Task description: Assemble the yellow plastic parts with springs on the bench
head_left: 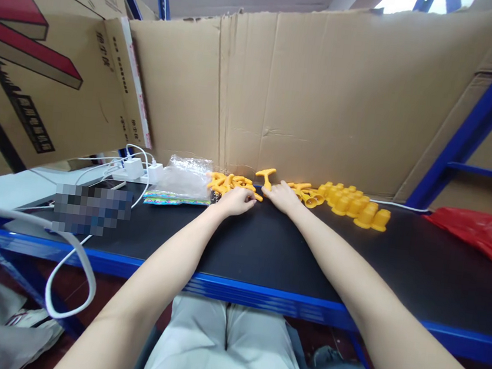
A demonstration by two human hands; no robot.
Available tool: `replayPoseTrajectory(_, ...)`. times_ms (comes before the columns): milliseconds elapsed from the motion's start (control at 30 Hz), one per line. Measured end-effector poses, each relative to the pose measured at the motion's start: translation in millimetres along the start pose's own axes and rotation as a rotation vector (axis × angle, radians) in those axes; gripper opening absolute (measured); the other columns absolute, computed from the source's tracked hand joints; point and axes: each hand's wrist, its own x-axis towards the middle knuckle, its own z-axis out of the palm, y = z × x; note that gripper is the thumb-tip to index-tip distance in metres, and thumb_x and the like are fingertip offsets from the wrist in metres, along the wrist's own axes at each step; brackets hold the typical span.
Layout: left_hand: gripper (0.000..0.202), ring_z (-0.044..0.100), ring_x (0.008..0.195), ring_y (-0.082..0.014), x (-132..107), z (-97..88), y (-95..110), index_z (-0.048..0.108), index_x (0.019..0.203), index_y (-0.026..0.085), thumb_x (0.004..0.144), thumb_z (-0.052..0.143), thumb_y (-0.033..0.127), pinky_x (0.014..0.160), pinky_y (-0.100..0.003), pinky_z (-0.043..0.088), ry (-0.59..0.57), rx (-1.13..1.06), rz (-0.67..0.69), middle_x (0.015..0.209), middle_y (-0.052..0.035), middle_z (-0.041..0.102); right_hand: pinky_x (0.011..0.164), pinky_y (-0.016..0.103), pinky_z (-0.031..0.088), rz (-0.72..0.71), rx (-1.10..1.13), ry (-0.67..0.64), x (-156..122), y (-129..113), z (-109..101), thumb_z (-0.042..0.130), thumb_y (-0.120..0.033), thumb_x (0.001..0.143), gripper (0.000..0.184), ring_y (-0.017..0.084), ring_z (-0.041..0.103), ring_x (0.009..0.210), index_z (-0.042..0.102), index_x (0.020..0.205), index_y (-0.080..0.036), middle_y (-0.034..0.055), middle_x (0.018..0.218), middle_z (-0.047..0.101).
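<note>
My right hand (283,197) pinches an orange-yellow T-shaped handle (267,175), its crossbar up, above the black tabletop. To its left, my left hand (242,202) is closed, with fingers curled; what they hold, if anything, is hidden. An orange-yellow tip shows just beyond those fingers, and I cannot tell whether it is gripped. Directly behind the left hand lies a pile of similar orange-yellow T-shaped pieces (227,181). Beyond the right hand are more yellow pieces (310,199), some with round hollow ends, partly covered by the hand.
Several yellow cup-shaped parts (350,201) stand in rows at the right. A clear plastic bag (184,176) lies left of the pile, near white chargers (133,169) and cables. A red plastic bag (480,235) is far right. Cardboard (327,99) walls the back; the blue shelf edge (260,295) runs in front.
</note>
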Motion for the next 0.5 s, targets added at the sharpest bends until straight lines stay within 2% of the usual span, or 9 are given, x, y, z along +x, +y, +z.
replayPoseTrajectory(300, 0.019, 0.060, 0.072, -0.0179, 0.5, -0.5, 0.3, 0.067, 0.082, 0.018, 0.082, 0.051, 0.027, 0.074, -0.034, 0.048, -0.002, -0.014, -0.007, 0.075, -0.0042, 0.066, 0.083, 0.038, 0.032, 0.045, -0.003, -0.046, -17.2, 7.1, -8.5, 0.031, -0.013, 0.093, 0.034, 0.028, 0.060, 0.099, 0.057, 0.113, -0.009, 0.0211, 0.106, 0.065)
replayPoseTrajectory(500, 0.020, 0.060, 0.072, -0.0184, 1.0, 1.4, -2.5, 0.068, 0.083, 0.018, 0.082, 0.050, 0.028, 0.073, -0.035, 0.048, -0.006, -0.027, 0.001, 0.073, -0.0044, 0.065, 0.087, 0.043, 0.034, 0.189, 0.070, -0.100, -11.2, -0.6, -17.2, 0.033, -0.012, 0.092, 0.034, 0.028, 0.061, 0.100, 0.062, 0.110, -0.013, 0.0196, 0.111, 0.065)
